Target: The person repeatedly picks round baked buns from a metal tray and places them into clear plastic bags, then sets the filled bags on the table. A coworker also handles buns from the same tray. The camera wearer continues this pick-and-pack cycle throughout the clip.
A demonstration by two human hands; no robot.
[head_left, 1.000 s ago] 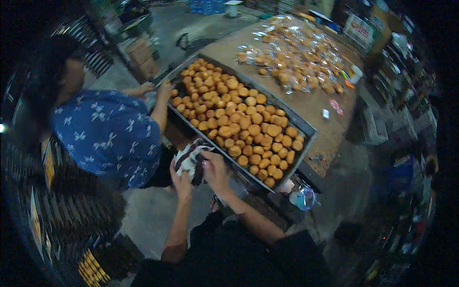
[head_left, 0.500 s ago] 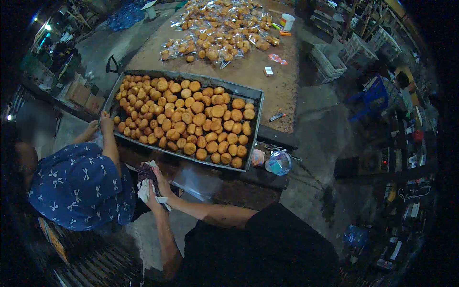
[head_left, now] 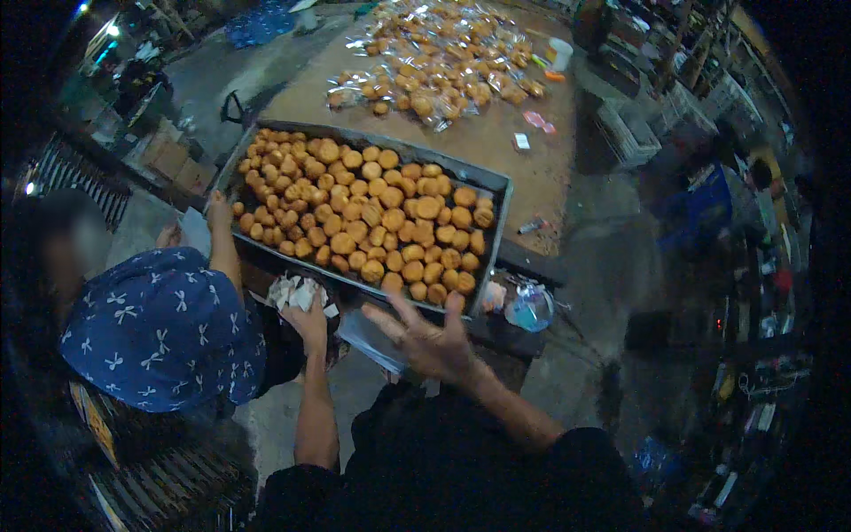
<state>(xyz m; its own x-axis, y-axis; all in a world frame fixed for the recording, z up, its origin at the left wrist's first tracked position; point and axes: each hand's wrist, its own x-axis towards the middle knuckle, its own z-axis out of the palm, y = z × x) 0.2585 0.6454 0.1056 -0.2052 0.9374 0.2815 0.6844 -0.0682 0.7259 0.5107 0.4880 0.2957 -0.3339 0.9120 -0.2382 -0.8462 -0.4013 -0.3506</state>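
My left hand is closed on crumpled white paper beside the tray's near edge; its fingertips are partly hidden there. My right hand hangs open, fingers spread and slightly blurred, over the near right side of the tray, holding nothing. A large metal tray holds many round golden-brown buns. Just below it, near my right hand, lie flat clear plastic bags.
To my left, a person in a blue bow-patterned garment has a hand at the tray's left end. Bagged buns cover the far table. A clear plastic tub stands right of the tray. White crates are farther right.
My hands were together around a dark purple item with white paper; now they are apart. The right hand has moved right and opened. The left stays at the paper, and the view has shifted.
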